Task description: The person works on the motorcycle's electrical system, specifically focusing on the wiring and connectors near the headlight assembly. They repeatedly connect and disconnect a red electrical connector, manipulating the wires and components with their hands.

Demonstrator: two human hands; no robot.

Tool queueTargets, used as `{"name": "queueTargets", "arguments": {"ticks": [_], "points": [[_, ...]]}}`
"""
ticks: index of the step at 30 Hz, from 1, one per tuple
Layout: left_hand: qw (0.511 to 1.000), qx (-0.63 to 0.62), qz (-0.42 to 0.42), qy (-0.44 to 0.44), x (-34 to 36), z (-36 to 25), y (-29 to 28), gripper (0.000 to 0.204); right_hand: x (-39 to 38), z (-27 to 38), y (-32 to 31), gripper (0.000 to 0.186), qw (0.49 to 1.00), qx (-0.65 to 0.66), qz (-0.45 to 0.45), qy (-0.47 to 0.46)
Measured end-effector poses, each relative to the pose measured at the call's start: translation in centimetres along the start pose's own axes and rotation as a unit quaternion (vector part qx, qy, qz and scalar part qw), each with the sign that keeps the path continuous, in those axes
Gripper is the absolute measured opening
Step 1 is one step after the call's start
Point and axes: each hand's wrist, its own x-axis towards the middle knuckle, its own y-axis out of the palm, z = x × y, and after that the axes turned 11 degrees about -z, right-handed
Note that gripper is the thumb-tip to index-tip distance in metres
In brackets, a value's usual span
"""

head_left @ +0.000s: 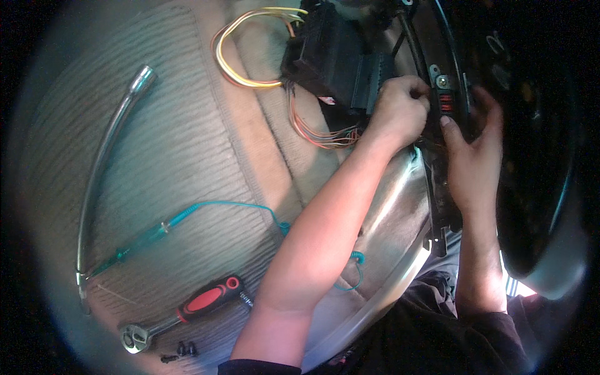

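Note:
My left hand [403, 112] is curled beside a dark bracket [442, 81] with a bolt and red element on it; what its fingertips hold is hidden. My right hand [472, 147] grips the dark bracket assembly from the right, thumb on its front and fingers curled behind. Just left of my hands lies a black electronic box [328, 47] with yellow wire loops [250, 83] and a bundle of thinner coloured wires [312, 134]. Black tubes or rails run upward past the bracket.
A ribbed beige fabric surface [169, 156] holds a bent metal bar [103, 159], a teal probe [144, 240] with coiled lead, a red-and-black ratchet [209, 297] and small dark bolts [187, 349]. A large dark curved structure [537, 187] fills the right side.

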Motion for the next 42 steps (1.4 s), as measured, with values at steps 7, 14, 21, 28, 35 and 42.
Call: {"name": "queueTargets", "arguments": {"ticks": [7,14,21,28,35,42], "points": [[0.983,-0.159,0.052,-0.071,-0.5,-0.5,-0.1,0.014,1.5,0.4,-0.6,0.053,0.989,0.067,0.022,0.133],[0.997,-0.012,-0.024,0.077,-0.5,0.7,0.6,0.014,1.4,0.3,-0.7,0.053,0.99,0.068,0.041,0.117],[0.975,0.023,-0.141,0.173,-1.0,0.6,1.8,0.011,0.7,0.0,-1.2,0.055,0.987,0.09,0.062,0.115],[0.999,-0.015,0.002,0.038,-0.4,-0.3,-0.3,0.014,1.1,0.1,-1.6,0.054,0.98,0.118,0.093,0.13],[0.998,-0.049,0.036,-0.008,-0.6,-0.2,-0.7,0.016,1.0,1.0,-1.0,0.054,0.977,0.132,0.081,0.144],[0.985,0.029,-0.096,0.14,-0.5,1.0,1.0,0.015,0.7,0.7,-1.3,0.06,0.98,0.126,0.068,0.139]]}}
